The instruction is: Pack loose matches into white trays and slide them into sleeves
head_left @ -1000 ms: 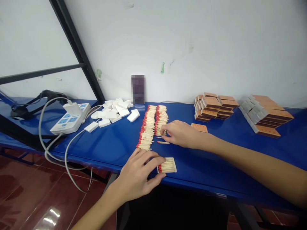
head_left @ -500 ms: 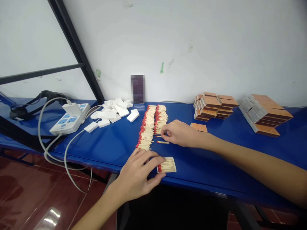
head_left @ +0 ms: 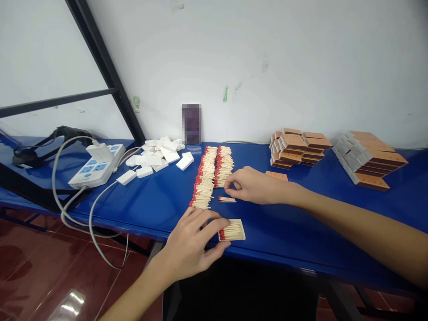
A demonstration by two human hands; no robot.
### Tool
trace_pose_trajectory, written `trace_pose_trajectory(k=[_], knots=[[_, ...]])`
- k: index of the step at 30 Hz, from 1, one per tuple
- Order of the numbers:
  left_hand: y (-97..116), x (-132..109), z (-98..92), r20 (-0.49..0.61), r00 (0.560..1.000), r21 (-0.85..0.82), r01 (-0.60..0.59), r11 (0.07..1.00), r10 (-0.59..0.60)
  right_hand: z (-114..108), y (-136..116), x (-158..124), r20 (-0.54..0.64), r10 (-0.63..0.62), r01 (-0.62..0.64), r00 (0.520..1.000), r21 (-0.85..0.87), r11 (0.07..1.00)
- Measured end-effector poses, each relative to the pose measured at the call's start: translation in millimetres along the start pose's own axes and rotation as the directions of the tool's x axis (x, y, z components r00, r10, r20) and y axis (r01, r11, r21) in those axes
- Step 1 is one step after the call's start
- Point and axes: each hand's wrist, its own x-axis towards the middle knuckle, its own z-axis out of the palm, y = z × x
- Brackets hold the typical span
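Note:
My left hand [head_left: 199, 243] has its thumb and fingers closed round the left end of a small white matchbox tray [head_left: 244, 232] near the table's front edge. Red-headed matches [head_left: 234, 231] fill the tray. My right hand [head_left: 249, 185] is closed in a pinch just below the right row of loose matches [head_left: 224, 165]. Whatever lies between its fingertips is hidden. A few matches [head_left: 227, 199] lie together on the table just under those fingertips. Left of them runs a longer row of loose matches [head_left: 204, 178], its near end close to my left fingers.
Beyond my right wrist lies an orange matchbox sleeve [head_left: 277, 176]. Stacked sleeves [head_left: 294, 142] and a larger stack [head_left: 374, 156] stand by the wall. White trays [head_left: 162, 154] lie piled at left, beside a power strip [head_left: 96, 169] with cables. A pixelated dark panel [head_left: 191, 125] leans on the wall.
A single match just below the right row no longer shows there; the small group under my right hand has grown. My right fingers have shifted very slightly, while my left hand and the tray stay put.

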Motion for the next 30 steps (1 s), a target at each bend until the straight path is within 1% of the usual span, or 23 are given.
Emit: trace_pose_trajectory(k=[3, 5, 10, 20, 25, 30], knots=[[0.3, -0.6, -0.3, -0.001, 1.0, 0.0, 0.002, 1.0, -0.002, 9.8, 5.7, 3.9, -0.112, -0.003, -0.005, 0.994, -0.067, 0.998], [0.4, -0.8, 0.0, -0.002, 1.0, -0.001, 0.004, 1.0, -0.004, 15.5, 9.2, 6.4, -0.133, 0.0, -0.014, 0.991, -0.104, 0.995], [0.0, -1.1, 0.9, 0.008, 1.0, -0.009, 0.001, 1.0, -0.001, 21.8, 12.7, 9.1, -0.125, 0.007, -0.027, 0.992, -0.152, 0.988], [-0.3, -0.2, 0.5, 0.005, 1.0, 0.002, 0.003, 1.0, -0.003, 20.4, 8.4, 7.6, -0.1, 0.051, -0.067, 0.994, -0.166, 0.984], [-0.4, -0.5, 0.2, 0.0, 1.0, 0.017, 0.0, 1.0, 0.0, 19.3, 8.6, 6.7, -0.102, 0.036, -0.055, 0.994, -0.192, 0.98], [-0.2, -0.5, 0.2, -0.002, 1.0, 0.01, -0.001, 1.0, 0.001, 16.9, 8.7, 7.1, -0.076, 0.013, -0.028, 0.997, -0.194, 0.981]])
